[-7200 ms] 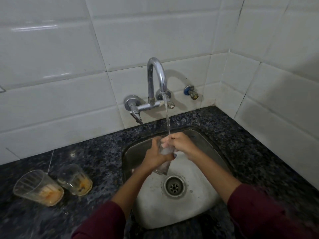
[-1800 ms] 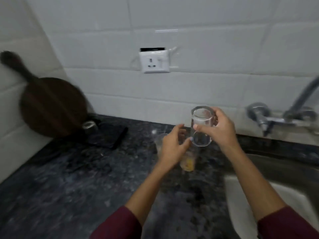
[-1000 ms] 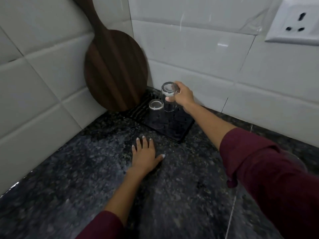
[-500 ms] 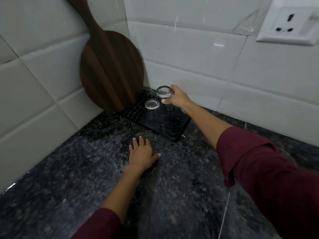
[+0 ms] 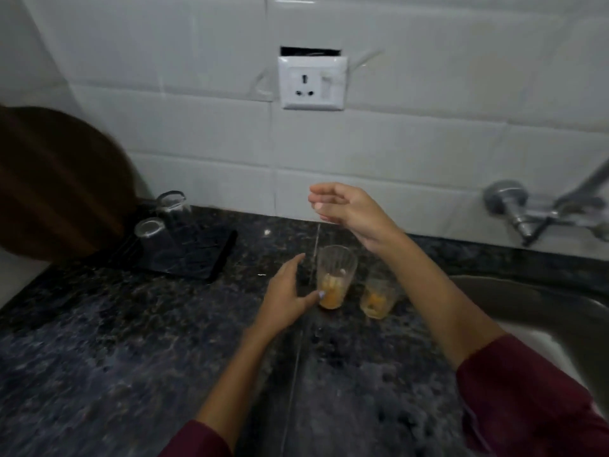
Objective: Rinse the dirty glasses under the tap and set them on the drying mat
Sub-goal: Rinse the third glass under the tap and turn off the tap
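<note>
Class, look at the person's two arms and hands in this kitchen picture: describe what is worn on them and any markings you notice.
Both forearms are bare, with dark maroon sleeves pushed up towards the elbows. The left hand shows a pale painted thumbnail. No rings, watch or bracelets show on it or on the right hand.

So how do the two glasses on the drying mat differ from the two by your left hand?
The mat glasses stand upside down, empty and clear; the counter glasses stand upright with orange residue at the bottom. The first pair sits on the drying mat, the second on bare countertop. All look like similar small tumblers.
</note>
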The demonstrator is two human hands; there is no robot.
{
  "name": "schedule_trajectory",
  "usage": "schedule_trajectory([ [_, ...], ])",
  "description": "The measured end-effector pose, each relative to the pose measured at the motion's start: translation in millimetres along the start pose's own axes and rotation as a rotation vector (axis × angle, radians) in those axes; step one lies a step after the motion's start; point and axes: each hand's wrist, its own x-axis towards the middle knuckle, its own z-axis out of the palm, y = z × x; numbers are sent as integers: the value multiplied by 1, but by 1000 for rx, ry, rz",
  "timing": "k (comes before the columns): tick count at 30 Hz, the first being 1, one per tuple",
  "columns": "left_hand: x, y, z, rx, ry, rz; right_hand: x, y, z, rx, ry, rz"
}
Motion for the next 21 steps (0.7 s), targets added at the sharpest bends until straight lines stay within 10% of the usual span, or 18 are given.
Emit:
schedule_trajectory([
  [15,9,25,46,-291,305,-170,-151,51,-157,159,249,77],
  [21,-3,106,3,-291,449,19,-162,69,-216,-169,515,87],
])
